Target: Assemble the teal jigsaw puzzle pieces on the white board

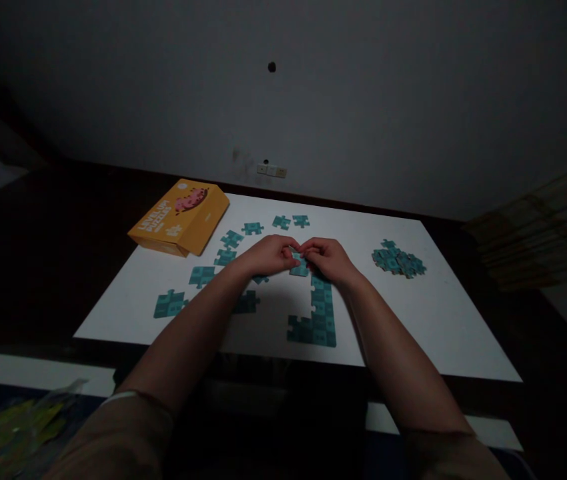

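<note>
My left hand [268, 255] and my right hand [329, 259] meet over the middle of a white table [433, 333]. Together they pinch a teal puzzle piece [299, 267] between their fingertips. Just below my right hand runs a joined strip of teal pieces [319, 313], forming an L shape toward the table's front edge. Loose teal pieces [202, 275] lie to the left of my left hand, face down with their patterned backs showing.
An orange puzzle box [181, 217] lies at the table's back left corner. A heap of teal pieces [397, 260] sits at the right. More single pieces [281, 222] lie near the far edge. A dark wall rises behind the table.
</note>
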A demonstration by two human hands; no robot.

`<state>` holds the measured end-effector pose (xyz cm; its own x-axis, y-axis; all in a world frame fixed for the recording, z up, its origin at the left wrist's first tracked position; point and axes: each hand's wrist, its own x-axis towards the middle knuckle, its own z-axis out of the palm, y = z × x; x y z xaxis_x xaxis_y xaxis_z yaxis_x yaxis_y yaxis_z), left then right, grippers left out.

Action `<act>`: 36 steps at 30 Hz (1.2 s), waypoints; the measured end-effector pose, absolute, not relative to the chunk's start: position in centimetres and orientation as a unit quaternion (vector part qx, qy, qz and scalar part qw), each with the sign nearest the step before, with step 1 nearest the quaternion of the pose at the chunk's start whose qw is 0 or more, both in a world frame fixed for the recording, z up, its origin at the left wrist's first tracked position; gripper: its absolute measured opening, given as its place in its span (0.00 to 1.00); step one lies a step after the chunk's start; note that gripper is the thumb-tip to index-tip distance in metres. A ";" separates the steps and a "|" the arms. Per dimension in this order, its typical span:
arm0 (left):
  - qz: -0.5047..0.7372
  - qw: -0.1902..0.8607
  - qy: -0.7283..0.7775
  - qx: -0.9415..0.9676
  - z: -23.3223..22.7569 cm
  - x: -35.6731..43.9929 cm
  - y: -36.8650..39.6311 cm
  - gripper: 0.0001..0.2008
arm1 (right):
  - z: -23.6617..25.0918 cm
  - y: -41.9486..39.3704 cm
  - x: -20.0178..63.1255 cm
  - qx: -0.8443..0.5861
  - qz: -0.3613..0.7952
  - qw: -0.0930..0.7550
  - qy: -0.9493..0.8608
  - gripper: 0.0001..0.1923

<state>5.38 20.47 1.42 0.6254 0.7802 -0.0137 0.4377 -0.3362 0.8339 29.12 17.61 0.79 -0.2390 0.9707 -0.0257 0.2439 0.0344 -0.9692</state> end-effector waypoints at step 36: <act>0.124 0.155 0.417 0.887 2.1 5.7 18.8 0.23 | -1.7 28.2 28.7 -0.590 0.150 0.315 -0.728 0.29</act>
<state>5.69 18.80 2.09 0.6221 0.7775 0.0917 0.7005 -0.6051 0.3783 28.68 28.25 -1.73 -0.1047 0.9538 0.2817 0.7655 0.2581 -0.5894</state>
